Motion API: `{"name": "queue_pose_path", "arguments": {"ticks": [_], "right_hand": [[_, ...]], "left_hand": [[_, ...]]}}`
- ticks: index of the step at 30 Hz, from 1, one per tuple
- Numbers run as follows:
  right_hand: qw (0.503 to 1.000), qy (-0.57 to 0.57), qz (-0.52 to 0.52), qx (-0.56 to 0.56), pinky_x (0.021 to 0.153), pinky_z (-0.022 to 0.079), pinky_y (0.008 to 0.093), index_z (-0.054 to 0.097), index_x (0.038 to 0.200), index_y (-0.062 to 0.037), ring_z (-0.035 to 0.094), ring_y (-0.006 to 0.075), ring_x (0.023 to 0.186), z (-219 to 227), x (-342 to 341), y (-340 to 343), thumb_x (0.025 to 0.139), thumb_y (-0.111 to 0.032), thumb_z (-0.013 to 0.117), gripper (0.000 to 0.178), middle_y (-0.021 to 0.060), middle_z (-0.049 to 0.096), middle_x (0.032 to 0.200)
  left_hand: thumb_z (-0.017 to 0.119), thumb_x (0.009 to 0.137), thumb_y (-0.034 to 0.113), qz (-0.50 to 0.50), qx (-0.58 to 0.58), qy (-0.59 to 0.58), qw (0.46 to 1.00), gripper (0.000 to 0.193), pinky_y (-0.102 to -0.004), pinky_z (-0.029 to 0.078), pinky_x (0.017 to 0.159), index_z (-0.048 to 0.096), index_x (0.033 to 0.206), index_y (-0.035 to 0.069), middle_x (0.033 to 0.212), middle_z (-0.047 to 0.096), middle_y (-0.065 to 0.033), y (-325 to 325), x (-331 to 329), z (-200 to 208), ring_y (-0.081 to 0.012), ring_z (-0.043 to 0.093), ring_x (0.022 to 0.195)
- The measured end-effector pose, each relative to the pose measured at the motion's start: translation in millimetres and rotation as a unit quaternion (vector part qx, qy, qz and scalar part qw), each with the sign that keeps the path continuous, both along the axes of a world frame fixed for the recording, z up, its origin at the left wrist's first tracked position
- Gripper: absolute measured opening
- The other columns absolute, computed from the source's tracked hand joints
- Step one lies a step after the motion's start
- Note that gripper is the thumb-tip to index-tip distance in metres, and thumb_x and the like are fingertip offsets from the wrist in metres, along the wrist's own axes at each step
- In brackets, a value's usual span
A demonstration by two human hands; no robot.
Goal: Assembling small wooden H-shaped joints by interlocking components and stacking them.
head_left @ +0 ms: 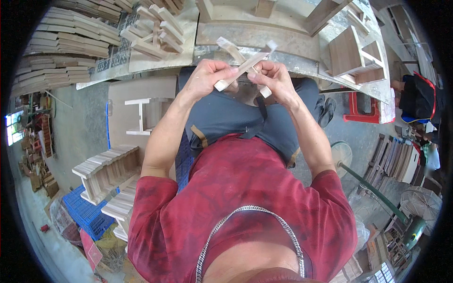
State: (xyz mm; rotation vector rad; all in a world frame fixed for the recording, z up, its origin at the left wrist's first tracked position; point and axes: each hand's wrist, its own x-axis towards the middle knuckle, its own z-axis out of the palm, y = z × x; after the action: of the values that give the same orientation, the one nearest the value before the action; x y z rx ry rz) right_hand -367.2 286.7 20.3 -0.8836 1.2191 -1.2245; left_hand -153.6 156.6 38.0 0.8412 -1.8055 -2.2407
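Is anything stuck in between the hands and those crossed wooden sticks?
No, nothing visible is in the way. The left hand and the right hand already grip the crossed sticks with bare fingers.

Woodworking workshop: stacked wooden slats fill the upper left, joined wooden frames sit on a workbench, loose boards stand at right.

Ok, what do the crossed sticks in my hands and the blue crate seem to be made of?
Sticks: likely bare wood, judging by the pale tan colour and dull surface, though a clear coat can't be ruled out. Blue crate: probably plastic, evenly coloured with lattice walls.
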Motion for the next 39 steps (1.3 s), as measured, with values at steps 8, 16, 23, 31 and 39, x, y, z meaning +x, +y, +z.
{"name": "queue_pose_path", "arguments": {"ticks": [8,16,23,31,39], "right_hand": [[0.985,-0.151,-0.073,-0.038,0.073,0.048,0.0288,0.068,0.106,0.0005,0.061,0.0123,0.074,-7,-50,-16,0.104,-0.051,0.048,0.055,0.0056,0.069,0.091],[0.792,0.559,-0.208,-0.130,0.071,0.052,0.0417,0.071,0.088,0.0026,0.068,0.0346,0.076,30,-88,-73,0.085,-0.034,0.080,0.038,0.0198,0.070,0.081],[0.773,0.588,-0.225,-0.081,0.071,0.054,0.0486,0.069,0.082,0.0012,0.069,0.0410,0.074,23,-123,-120,0.085,-0.041,0.078,0.043,0.0225,0.067,0.072],[0.785,0.571,-0.229,-0.082,0.070,0.055,0.0463,0.069,0.077,0.0029,0.070,0.0390,0.070,21,-119,-115,0.085,-0.038,0.079,0.043,0.0213,0.069,0.071],[0.798,0.550,-0.231,-0.084,0.069,0.054,0.0444,0.072,0.084,0.0055,0.071,0.0369,0.070,36,-111,-112,0.084,-0.037,0.080,0.044,0.0216,0.070,0.072]], "left_hand": [[0.073,0.092,0.020,0.139,-0.499,0.039,0.855,0.023,-0.0361,0.053,0.066,0.069,0.101,-0.001,0.080,0.071,-0.0168,6,-45,16,-0.0264,0.070,0.070],[0.071,0.095,0.031,0.158,-0.501,0.005,0.851,0.034,-0.0413,0.051,0.061,0.068,0.094,-0.003,0.073,0.067,-0.0211,-75,-118,17,-0.0336,0.068,0.065],[0.068,0.094,0.027,0.170,-0.558,-0.025,0.812,0.033,-0.0542,0.054,0.074,0.067,0.099,-0.006,0.086,0.070,-0.0298,-113,-155,4,-0.0490,0.069,0.083],[0.068,0.093,0.025,0.168,-0.517,-0.027,0.839,0.031,-0.0531,0.055,0.079,0.068,0.101,-0.004,0.088,0.070,-0.0296,-109,-156,5,-0.0468,0.069,0.087],[0.068,0.093,0.028,0.203,-0.510,-0.001,0.836,0.033,-0.0531,0.054,0.077,0.068,0.097,-0.004,0.089,0.070,-0.0284,-107,-154,-3,-0.0465,0.069,0.088]]}}
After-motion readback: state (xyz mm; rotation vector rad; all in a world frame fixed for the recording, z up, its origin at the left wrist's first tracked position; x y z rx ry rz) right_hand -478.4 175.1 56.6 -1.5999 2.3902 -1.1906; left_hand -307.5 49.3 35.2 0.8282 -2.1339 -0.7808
